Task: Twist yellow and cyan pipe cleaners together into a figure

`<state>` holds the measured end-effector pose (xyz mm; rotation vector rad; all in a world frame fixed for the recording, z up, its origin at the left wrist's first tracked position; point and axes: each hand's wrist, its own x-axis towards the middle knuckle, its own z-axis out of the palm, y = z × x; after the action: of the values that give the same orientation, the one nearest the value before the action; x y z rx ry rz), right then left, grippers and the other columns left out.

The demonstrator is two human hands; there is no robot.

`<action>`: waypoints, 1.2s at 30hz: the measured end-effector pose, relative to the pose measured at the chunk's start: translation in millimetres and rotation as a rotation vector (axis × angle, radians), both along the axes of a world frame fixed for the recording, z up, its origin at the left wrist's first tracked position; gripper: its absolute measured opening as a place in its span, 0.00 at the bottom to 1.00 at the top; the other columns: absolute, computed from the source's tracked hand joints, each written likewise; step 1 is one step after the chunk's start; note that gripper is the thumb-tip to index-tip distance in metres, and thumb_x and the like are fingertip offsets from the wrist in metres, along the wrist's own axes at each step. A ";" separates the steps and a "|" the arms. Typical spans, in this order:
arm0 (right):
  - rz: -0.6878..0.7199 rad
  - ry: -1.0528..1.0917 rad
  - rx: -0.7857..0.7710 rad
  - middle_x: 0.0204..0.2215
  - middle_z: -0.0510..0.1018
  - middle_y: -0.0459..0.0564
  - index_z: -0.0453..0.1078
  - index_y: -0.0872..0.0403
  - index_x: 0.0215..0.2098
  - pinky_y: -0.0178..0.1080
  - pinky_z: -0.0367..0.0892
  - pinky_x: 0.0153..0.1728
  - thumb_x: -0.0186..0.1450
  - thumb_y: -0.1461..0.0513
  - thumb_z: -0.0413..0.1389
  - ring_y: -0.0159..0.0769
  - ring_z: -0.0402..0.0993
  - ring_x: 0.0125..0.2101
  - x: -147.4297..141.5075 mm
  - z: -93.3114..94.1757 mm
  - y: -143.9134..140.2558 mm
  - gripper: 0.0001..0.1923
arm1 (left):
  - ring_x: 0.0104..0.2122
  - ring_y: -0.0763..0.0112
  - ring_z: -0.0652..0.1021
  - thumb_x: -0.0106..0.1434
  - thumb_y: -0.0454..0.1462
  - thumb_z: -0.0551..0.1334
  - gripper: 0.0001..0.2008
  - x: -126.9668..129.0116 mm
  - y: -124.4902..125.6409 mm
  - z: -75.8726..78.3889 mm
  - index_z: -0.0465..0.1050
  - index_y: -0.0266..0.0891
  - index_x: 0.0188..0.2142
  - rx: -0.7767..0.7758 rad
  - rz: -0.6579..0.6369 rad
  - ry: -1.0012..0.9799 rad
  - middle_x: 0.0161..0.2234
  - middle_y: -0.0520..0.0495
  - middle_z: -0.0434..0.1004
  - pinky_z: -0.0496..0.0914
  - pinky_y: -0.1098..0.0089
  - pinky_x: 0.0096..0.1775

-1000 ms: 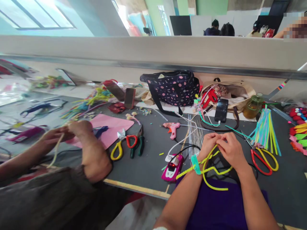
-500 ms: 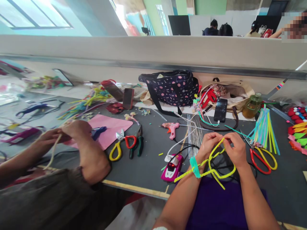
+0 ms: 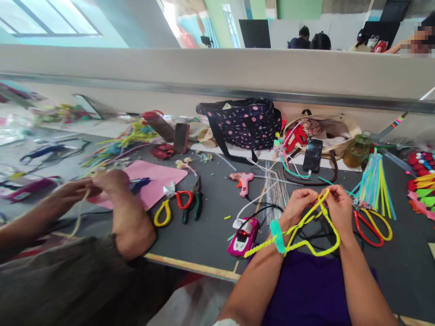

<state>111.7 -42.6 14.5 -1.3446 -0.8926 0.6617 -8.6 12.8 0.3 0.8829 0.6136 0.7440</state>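
Note:
A yellow pipe cleaner (image 3: 317,252), bent into loops and partly twisted, hangs between my hands above the table's front edge. My left hand (image 3: 302,204) is closed in a pinch on one part of it. Right beside it, my right hand (image 3: 339,206) pinches the same yellow length near its upper bend. A turquoise fuzzy band (image 3: 277,236) is wrapped around the lower twisted strands, over my left wrist; whether it circles the wrist I cannot tell. Red-and-yellow-handled scissors (image 3: 369,230) lie to the right of my right hand.
Left of my hands lie a pink glue gun (image 3: 244,181), a magenta power strip (image 3: 244,237) and pliers (image 3: 193,203). Pipe cleaners (image 3: 375,185) stand bundled at right, near a bottle (image 3: 356,149). A phone (image 3: 312,155) leans on a bag. A co-worker's arm (image 3: 131,213) is at left.
Both hands have shifted slightly right. The yellow loop is pulled into a longer, more pointed shape, and its loose lower end no longer hangs down.

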 end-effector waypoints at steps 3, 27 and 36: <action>-0.088 -0.048 0.033 0.26 0.74 0.45 0.69 0.54 0.31 0.34 0.66 0.26 0.58 0.53 0.59 0.33 0.70 0.26 2.1 -1.1 0.2 0.12 | 0.22 0.75 0.73 0.45 0.49 0.73 0.22 2.3 -1.1 -1.7 0.75 0.32 0.28 0.014 -0.060 0.003 0.24 0.47 0.76 0.65 0.74 0.27; 0.053 0.465 0.062 0.19 0.70 0.40 0.68 0.54 0.27 0.27 0.51 0.12 0.54 0.56 0.65 0.22 0.56 0.14 1.8 0.0 4.3 0.12 | 0.22 0.74 0.74 0.44 0.41 0.74 0.16 0.4 -9.2 1.7 0.74 0.32 0.25 -0.070 -0.155 -0.055 0.24 0.47 0.77 0.64 0.74 0.27; 0.113 0.664 -0.012 0.21 0.71 0.41 0.69 0.54 0.27 0.25 0.49 0.11 0.51 0.57 0.67 0.20 0.56 0.14 11.6 -6.5 6.6 0.14 | 0.23 0.72 0.75 0.43 0.39 0.75 0.14 -2.1 -9.2 2.4 0.75 0.32 0.23 -0.055 -0.240 -0.079 0.22 0.48 0.76 0.66 0.73 0.29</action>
<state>123.3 -36.0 7.9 -0.9845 -0.4238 1.1164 -10.7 3.6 2.7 0.8551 0.4469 0.5397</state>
